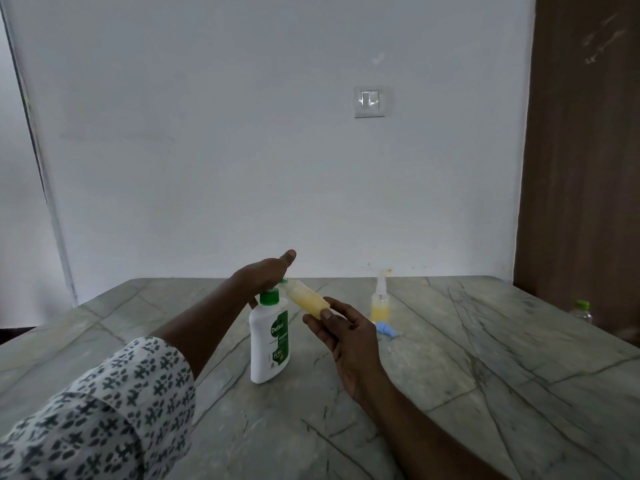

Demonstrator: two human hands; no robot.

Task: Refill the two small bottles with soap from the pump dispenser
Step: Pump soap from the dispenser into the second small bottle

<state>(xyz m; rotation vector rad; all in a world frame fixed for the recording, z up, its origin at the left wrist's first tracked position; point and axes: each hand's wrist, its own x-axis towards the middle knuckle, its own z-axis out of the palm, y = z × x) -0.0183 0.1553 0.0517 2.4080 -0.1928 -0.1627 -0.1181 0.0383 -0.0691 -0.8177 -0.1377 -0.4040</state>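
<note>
left hand [263, 273]: my flat palm pushes pump dispenser [270, 341]
right hand [346, 329]: grips small bottle [308, 301], mouth tilted to nozzle

1. Setting: a plain room of a home or a similar domestic interior. Which room it is cannot be told.
2. Worktop [485, 348]: a polished grey-green stone slab with dark veins.
3. Wall [225, 140]: white painted plaster rising behind the worktop's far edge.
4. Switch plate [370, 101]: a white two-rocker household type, on the wall above the worktop, right of its middle.
5. Wood-grain panel [585, 161]: brown and tall, beyond the worktop's far right corner. Whether it is a door or a cupboard side cannot be told.
6. Pump dispenser [269, 344]: branded household handwash with a white body and green collar, upright near the worktop's middle.
</note>
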